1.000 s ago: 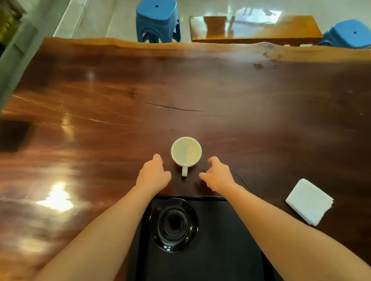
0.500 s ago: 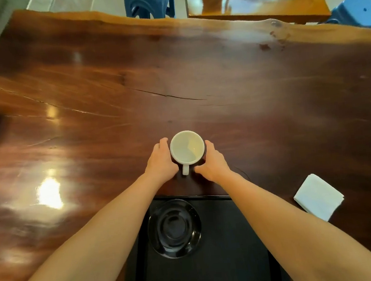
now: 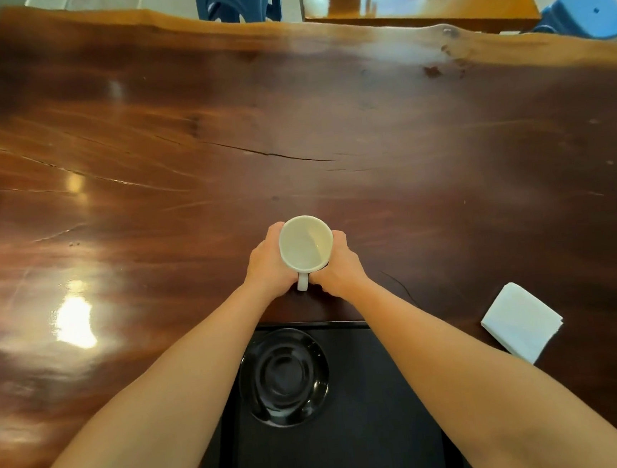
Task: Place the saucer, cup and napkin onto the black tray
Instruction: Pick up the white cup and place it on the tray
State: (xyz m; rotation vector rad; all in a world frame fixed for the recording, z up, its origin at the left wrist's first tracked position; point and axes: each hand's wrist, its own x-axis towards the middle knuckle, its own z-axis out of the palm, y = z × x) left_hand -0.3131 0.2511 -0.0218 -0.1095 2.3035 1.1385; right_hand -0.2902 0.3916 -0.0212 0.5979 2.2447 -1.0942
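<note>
- Cupping the white cup (image 3: pixel 306 244) from both sides, the left hand (image 3: pixel 268 265) and the right hand (image 3: pixel 337 265) pressed their palms and fingers against its wall, each closed snugly round its own half of the cup.
- The cup stood upright and looked empty, its small handle (image 3: pixel 302 281) pointing back toward the person through the gap between the two thumbs.
- Whether its base was off the wood could not be told from above; it sat over the wooden table (image 3: pixel 180 151), just beyond the far edge of the black tray (image 3: pixel 354 435).
- On the tray's left part lay the black saucer (image 3: pixel 284 377), glossy and bare, directly under the line of the left forearm.
- The white folded napkin (image 3: pixel 521 321) rested on the table to the right, apart from the tray and untouched.
- Judged from this layout, the saucer step was done and the cup step was in hand, with the napkin left for last.
- The next move probably called for lifting the cup clear of the tray's rim, drawing it back toward the body, and lowering it level into the saucer's centre well, with both hands easing off only once it sat steady.
</note>
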